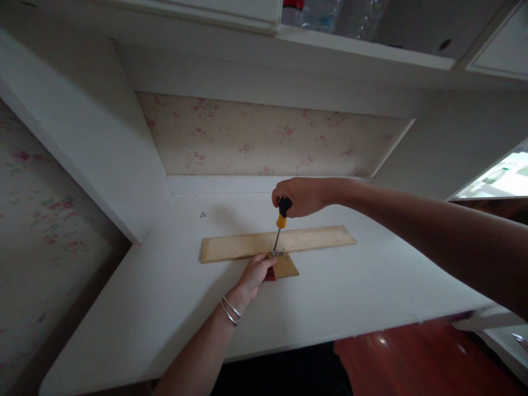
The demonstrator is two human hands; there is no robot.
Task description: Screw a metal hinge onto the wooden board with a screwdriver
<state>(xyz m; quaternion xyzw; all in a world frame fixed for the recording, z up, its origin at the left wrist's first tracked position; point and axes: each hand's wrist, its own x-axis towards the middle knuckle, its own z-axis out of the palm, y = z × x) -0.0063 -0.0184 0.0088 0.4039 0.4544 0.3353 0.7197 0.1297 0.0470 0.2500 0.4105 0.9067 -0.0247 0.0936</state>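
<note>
Left hand [256, 272] fingers pin the short block [284, 267] — right hand [303, 196] grips the screwdriver [281, 223], tip down.

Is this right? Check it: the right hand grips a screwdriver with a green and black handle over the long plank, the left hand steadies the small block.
Not quite. In the head view the screwdriver handle is yellow and black, not green. The right hand does grip it over the plank, and the left hand steadies the block.

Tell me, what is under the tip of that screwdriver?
The screwdriver points at a small metal piece where the long wooden board meets a shorter wooden piece. The left hand hides the rest.
</note>
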